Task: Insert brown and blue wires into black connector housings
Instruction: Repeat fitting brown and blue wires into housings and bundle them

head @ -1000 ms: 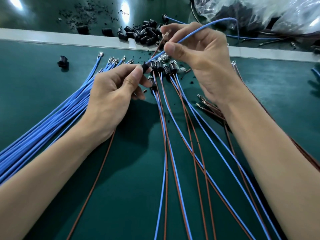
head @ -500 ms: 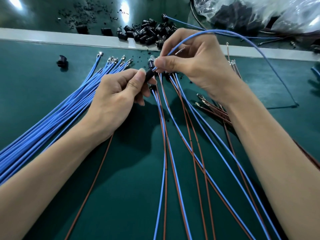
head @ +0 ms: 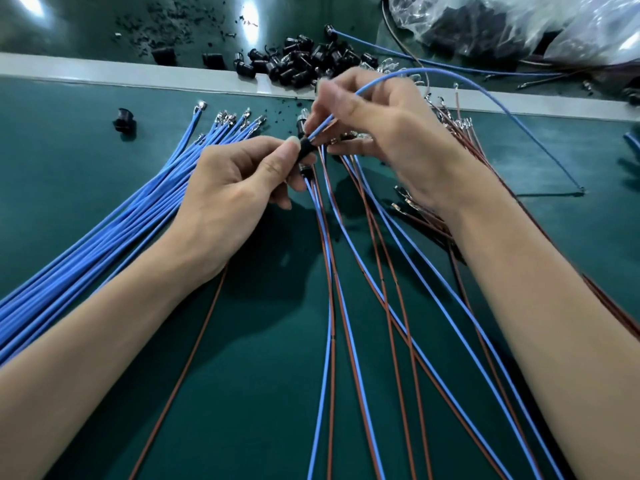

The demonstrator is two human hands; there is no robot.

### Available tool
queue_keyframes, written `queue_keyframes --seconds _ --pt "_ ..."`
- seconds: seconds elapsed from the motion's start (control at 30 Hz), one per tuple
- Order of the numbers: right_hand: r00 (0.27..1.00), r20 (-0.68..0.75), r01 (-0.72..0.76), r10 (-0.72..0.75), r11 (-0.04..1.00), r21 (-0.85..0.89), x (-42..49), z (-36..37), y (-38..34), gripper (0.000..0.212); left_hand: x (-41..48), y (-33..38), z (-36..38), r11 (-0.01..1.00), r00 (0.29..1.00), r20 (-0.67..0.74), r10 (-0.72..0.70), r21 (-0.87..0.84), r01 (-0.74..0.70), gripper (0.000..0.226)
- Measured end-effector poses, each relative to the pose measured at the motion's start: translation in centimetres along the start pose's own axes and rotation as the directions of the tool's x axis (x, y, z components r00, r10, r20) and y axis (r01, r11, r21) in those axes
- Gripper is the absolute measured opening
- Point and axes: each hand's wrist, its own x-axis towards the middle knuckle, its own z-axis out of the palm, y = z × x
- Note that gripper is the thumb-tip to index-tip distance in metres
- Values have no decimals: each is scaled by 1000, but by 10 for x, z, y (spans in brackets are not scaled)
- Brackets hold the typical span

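My left hand point(head: 228, 199) pinches a small black connector housing point(head: 305, 147) between thumb and forefinger, above the green mat. My right hand point(head: 388, 133) pinches a blue wire point(head: 485, 95) close to the housing, its end at the housing's mouth; the wire arcs up over the hand and down to the mat at the right. A brown wire point(head: 194, 351) trails from under my left hand toward me. Finished blue and brown wire pairs point(head: 349, 306) with housings lie fanned below both hands.
A bundle of loose blue wires point(head: 104, 244) lies at the left, loose brown wires point(head: 464, 133) at the right. A pile of black housings point(head: 298, 64) sits beyond the white strip point(head: 104, 74). One stray housing point(head: 124, 120) lies left. A plastic bag point(head: 519, 26) is at top right.
My right hand has come down and left along the blue wire to the housing, and the wire's loop has swung out to the right. My left hand has kept its hold on the housing.
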Motion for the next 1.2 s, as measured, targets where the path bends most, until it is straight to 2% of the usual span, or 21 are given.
queue_keyframes --seconds 0.07,0.17,0.27,0.43,0.5,0.57,0.63,0.7,0.8,0.9,0.93,1.03,1.1,1.2 --pt "1000 -23 -9 11 999 53 1 -5 -4 20 0 1 0 1000 1000 -7 -5 -6 5 23" --pt "996 -90 22 -27 998 -55 3 -7 -4 21 -2 3 -2 1000 999 46 -29 13 29 17" --pt "996 -63 46 -58 984 -173 2 -5 -2 23 -4 6 -1 997 995 90 -53 68 47 19" --pt "999 40 44 -36 969 -244 -1 -4 -5 17 -4 8 -1 996 996 59 -60 63 56 11" --pt "1000 15 19 -17 983 -181 -1 -4 -7 18 -3 8 -1 996 997 48 -67 56 64 12" --pt "997 -82 -14 12 1000 -27 1 -7 -9 25 -3 7 -1 996 996 40 -76 51 74 12" --pt "981 -192 -5 10 1000 27 3 -9 -10 26 -4 7 -1 996 996 48 -80 44 78 14" --pt "979 -205 -1 -13 998 -67 3 -10 -9 24 -5 6 -1 996 995 63 -77 54 73 19" --pt "997 -79 5 -23 973 -230 2 -10 -8 18 -5 4 -1 992 994 77 -82 104 74 20" --pt "1000 -12 -27 24 942 -336 1 -12 -9 29 -4 2 -2 989 992 70 -101 111 93 18" --pt "999 -39 -43 33 950 -310 2 -11 -10 34 -4 2 -2 990 993 72 -98 112 90 19" --pt "969 -242 -68 49 995 -68 4 -11 -11 36 -5 4 -1 993 994 79 -74 94 66 21" --pt "954 -298 -52 35 997 -48 6 -11 -9 34 -5 5 -1 993 994 80 -80 90 73 19" --pt "992 -126 -27 2 980 -196 4 -9 -3 33 -5 5 0 988 989 107 -102 126 88 18"
